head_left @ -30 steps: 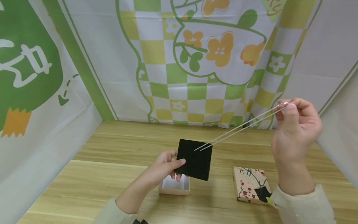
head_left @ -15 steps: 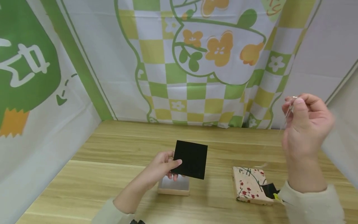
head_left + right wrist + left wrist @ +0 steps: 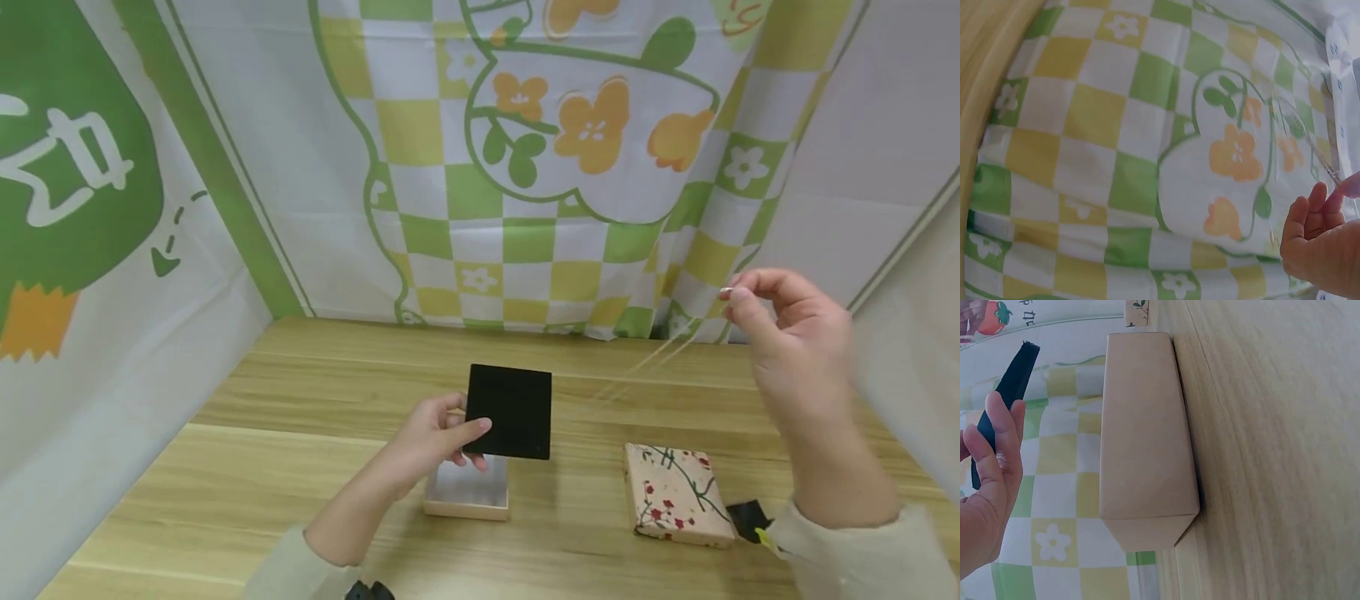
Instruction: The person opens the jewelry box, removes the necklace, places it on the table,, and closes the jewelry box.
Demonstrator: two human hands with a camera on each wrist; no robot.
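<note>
Pad (image 3: 512, 410): one, black, square, flat; raised and tilted above the table, its near edge overlapping the view of the box. Seen nearly edge-on from the left wrist, clear of the box.

Left hand (image 3: 441, 433): gripping the pad at its left side, thumb laid on the black face, fingers behind.

Chain (image 3: 1319, 152): one, thin, pale; in the air, two blurred strands slanting down from the right hand toward the pad, fading out short of its right edge in the head view.

Right hand (image 3: 798, 337): raised, thumb and forefinger pinching the chain's upper end; remaining fingers bent.

Box (image 3: 467, 510): open-topped, tan outside, pale inside; on the table, below the pad.

Lid (image 3: 678, 498): cream with red blossoms and dark stems; flat on the table, well right of the box.

Table (image 3: 225, 500): wood-grained.

Cloth (image 3: 525, 242): green, yellow and white checks, orange flowers; hung behind the table.

Sleeves (image 3: 303, 562): two, pale.
</note>
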